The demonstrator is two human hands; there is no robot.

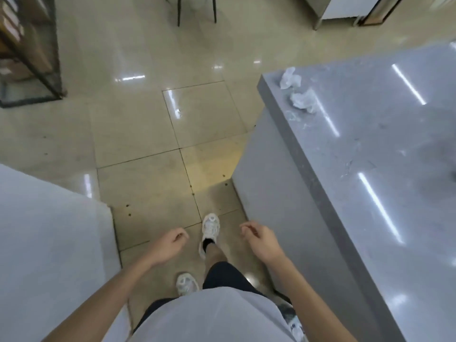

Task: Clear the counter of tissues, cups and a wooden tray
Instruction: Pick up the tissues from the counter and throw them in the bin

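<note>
Two tissues (pixel 297 88) lie crumpled near the counter (pixel 385 154) corner — well apart from both hands. Left hand (pixel 170 245) and right hand (pixel 261 239) hang loosely curled, holding nothing, over the floor (pixel 138 119).

The grey stone-like counter top (pixel 370 134) looks polished and glossy, with long light reflections and some dull smears. Two crumpled white tissues (pixel 291 78) of thin, wrinkled paper lie on it. The beige tiled floor (pixel 138 124) is smooth and shiny. The dark shelf frame (pixel 47 58) seems to be matt metal. The white shoes (pixel 210 227) look like mesh cloth, the light shirt (pixel 212 317) like soft matt cloth.
</note>
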